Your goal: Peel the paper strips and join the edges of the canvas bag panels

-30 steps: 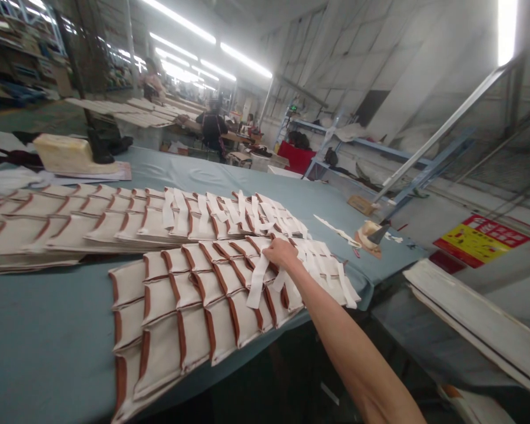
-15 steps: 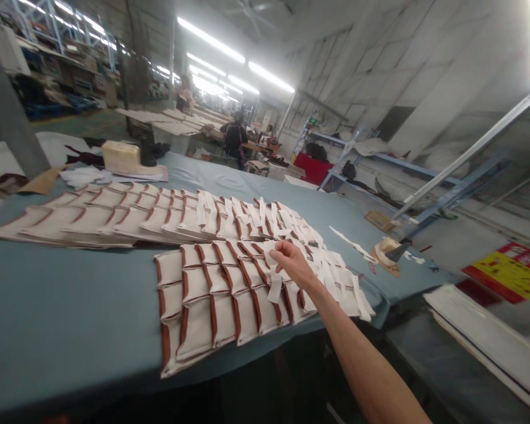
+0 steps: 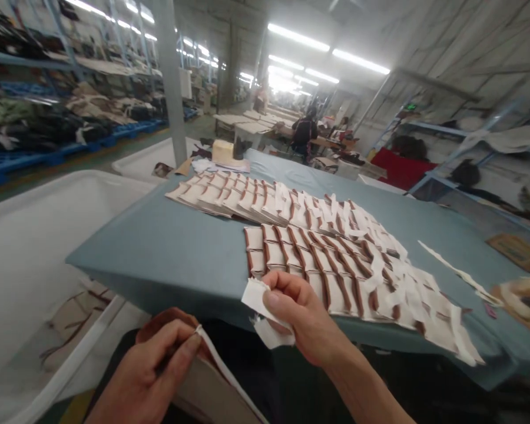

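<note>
The left hand (image 3: 154, 362) pinches a cloth piece (image 3: 216, 388) in front of the tabletop (image 3: 159, 253), the right hand (image 3: 309, 318) a white strip (image 3: 274, 334) — apart and unjoined. Beyond, two rows of pieces (image 3: 287, 256) lie waiting, it seems — loose strips (image 3: 375, 274) over their right parts.

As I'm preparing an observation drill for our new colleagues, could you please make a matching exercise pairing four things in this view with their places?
Things
1. White fabric strip nearest the camera
2. Cream-and-brown fabric piece
3. Pale yellow rectangular block
4. Large white smooth-walled bin, the nearer one

Places
A. Left of the blue-green covered table
B. Held by the fingers of the right hand
C. Near the table's far edge
D. In the left hand

Pairs: 1-B, 2-D, 3-C, 4-A
</note>
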The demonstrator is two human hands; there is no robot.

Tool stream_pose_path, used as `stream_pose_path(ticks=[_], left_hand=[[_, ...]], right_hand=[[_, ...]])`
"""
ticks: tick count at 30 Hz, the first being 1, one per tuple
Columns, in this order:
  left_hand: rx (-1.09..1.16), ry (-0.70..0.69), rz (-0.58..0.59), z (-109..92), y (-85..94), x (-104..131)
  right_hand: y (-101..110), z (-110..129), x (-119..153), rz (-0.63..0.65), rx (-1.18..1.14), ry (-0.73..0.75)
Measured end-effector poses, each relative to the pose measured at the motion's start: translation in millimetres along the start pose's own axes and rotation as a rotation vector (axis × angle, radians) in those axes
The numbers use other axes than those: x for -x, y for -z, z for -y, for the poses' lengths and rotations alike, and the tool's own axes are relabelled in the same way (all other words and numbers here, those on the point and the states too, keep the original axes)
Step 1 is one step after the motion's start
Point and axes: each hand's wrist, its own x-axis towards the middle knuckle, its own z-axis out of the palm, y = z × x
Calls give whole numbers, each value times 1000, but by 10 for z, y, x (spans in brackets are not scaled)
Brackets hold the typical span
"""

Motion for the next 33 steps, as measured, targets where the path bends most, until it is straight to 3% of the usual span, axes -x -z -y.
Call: stream_pose_path(ticks=[5,8,13,21,29,33], left_hand=[[172,-37,82,-12,43,-27],[210,-31,76,24,90,63],[268,23,61,45,165,175],[244,64,27,84,242,290],[256,46,-26,-52,259,325],[229,68,-11,-20,245,379]], right_hand=[[-482,-180,136,102,44,-121],[-617,-286,194,32,221,-145],[-715,-315,289,-99,397,-76],[-846,-295,477,-145,257,-153],[-943,-536,406,-233,572,-48],[-941,-589,406,-243,627,-37]])
